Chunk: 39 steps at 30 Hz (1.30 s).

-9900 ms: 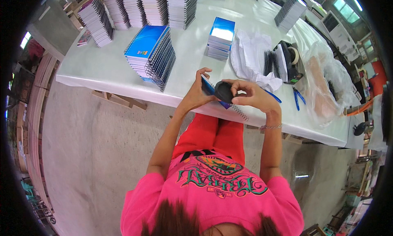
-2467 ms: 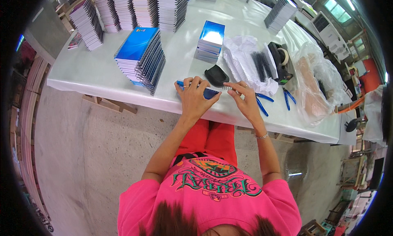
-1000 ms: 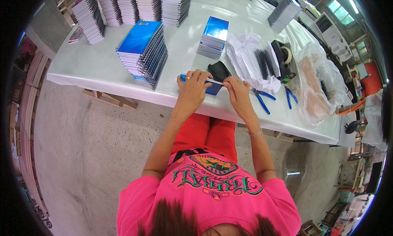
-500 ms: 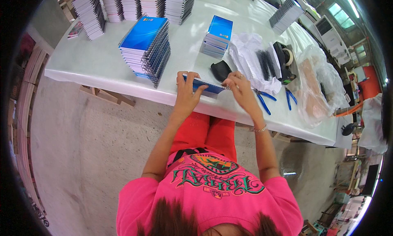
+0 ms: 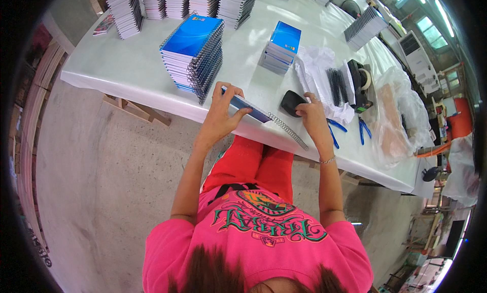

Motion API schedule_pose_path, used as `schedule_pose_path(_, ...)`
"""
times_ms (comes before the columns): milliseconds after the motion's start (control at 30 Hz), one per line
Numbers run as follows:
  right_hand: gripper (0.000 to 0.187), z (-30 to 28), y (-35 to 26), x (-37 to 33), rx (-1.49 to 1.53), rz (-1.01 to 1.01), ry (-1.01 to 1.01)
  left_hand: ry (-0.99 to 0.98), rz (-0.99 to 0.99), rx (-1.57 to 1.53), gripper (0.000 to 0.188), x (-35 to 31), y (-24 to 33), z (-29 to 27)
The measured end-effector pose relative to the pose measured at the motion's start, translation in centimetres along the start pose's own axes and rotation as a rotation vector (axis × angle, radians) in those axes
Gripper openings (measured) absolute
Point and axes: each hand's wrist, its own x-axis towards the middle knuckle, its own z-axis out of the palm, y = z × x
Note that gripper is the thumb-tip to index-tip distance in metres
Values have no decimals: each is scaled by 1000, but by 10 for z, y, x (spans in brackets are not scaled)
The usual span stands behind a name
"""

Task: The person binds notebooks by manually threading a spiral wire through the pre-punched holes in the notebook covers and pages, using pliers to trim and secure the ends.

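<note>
My left hand point(image 5: 223, 107) grips a small blue-covered notebook point(image 5: 248, 108) on edge, fingers over its top and thumb on the cover. A loose wire coil point(image 5: 289, 130) runs out from the notebook's right end, over the front edge of the table. My right hand point(image 5: 313, 115) is away from the coil, with thumb and fingers closed at the right side of a black rounded piece point(image 5: 290, 103). What this piece is, I cannot make out. Beyond the left hand stands a tall stack of blue spiral notebooks point(image 5: 193, 36); a smaller stack of blue notebooks point(image 5: 284, 36) is further right.
Two blue-handled pliers point(image 5: 364, 130) lie right of my right hand. Behind them are crumpled white paper point(image 5: 317, 64) with dark coils point(image 5: 336, 85), a black tape dispenser point(image 5: 361, 85) and a clear plastic bag point(image 5: 401, 105). More notebook stacks point(image 5: 203, 3) line the table's far left.
My right hand has left the notebook's end and moved right to the black piece, which has shifted nearer and turned. The coil now sticks out from the notebook, whose right end has tilted down.
</note>
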Motion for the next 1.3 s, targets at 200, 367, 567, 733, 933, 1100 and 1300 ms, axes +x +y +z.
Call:
schedule_pose_path(200,20,7,-7,-10,72,43,82,-45,-3,-22,40,3,1,2)
schedule_pose_path(367,34,16,-15,-19,47,57,146,-66,48,8,41,5,4,1)
schedule_pose_path(567,27,22,2,-27,306,42,127,-118,45,-43,45,11,0,7)
schedule_pose_path(733,25,22,22,-35,1521,306,3,-129,7,-122,59,15,-18,28)
schedule_pose_path(933,23,-15,-3,-27,1871,79,-340,-119,17,-121,66,18,-20,38)
schedule_pose_path(1100,23,-20,-5,-19,662,231,-297,-130,27,-158,67,18,-23,42)
schedule_pose_path(1300,26,-18,-2,-20,913,170,-214,-151,23,-191,69,20,-26,43)
